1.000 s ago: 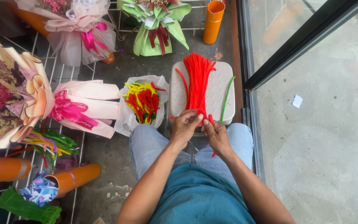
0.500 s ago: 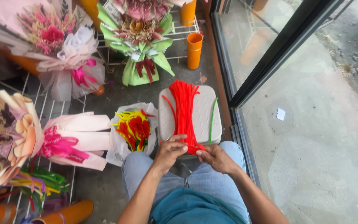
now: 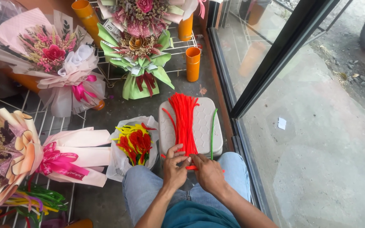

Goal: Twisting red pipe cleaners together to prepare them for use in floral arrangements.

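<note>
Both hands, left hand (image 3: 175, 169) and right hand (image 3: 208, 172), pinch the near end of a red pipe-cleaner bundle (image 3: 185, 122) whose length runs straight away across a grey stool (image 3: 203, 126).

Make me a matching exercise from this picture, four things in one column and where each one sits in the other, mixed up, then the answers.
Things:
1. red stems
2. green stem
3. orange cup
4. green-wrapped bouquet

Places:
A. lying alone on the stool, right of the red bundle
B. standing on the floor beside the wire rack
C. fanned over the stool, near ends under the left hand and right hand
D. propped against the wire rack, behind the stool

Pairs: 1-C, 2-A, 3-B, 4-D
</note>
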